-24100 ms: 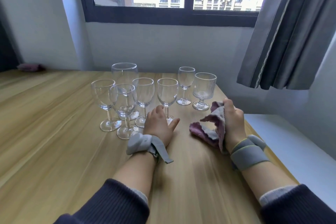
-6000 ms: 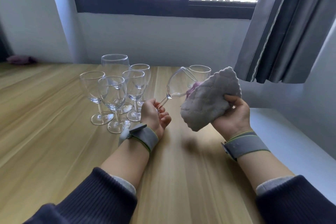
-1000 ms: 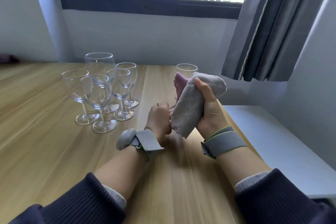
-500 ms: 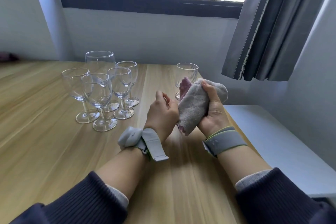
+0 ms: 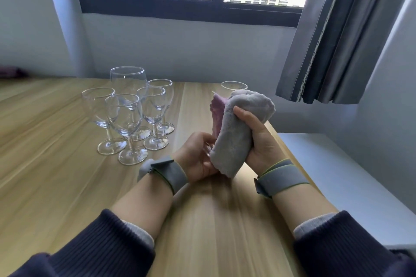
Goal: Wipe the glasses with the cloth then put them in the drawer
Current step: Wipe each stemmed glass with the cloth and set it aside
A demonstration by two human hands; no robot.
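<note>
My right hand (image 5: 258, 139) grips a grey and purple cloth (image 5: 234, 132) that is wrapped round a wine glass, so the glass's bowl is hidden. My left hand (image 5: 198, 155) holds the lower part of that glass at the cloth's bottom edge, just above the wooden table (image 5: 67, 186). Several clear stemmed glasses (image 5: 130, 114) stand in a cluster to the left. A ribbed glass (image 5: 234, 86) stands behind the cloth, only its rim showing.
The table's right edge runs close to my right wrist, with a low white ledge (image 5: 337, 175) beyond it. A grey curtain (image 5: 337, 40) hangs at the upper right under the window. A small purple thing (image 5: 11, 72) lies at the far left.
The left hand has turned and dropped lower at the foot of the glass. The right hand has shifted the cloth round the bowl, with more purple showing on the left.
</note>
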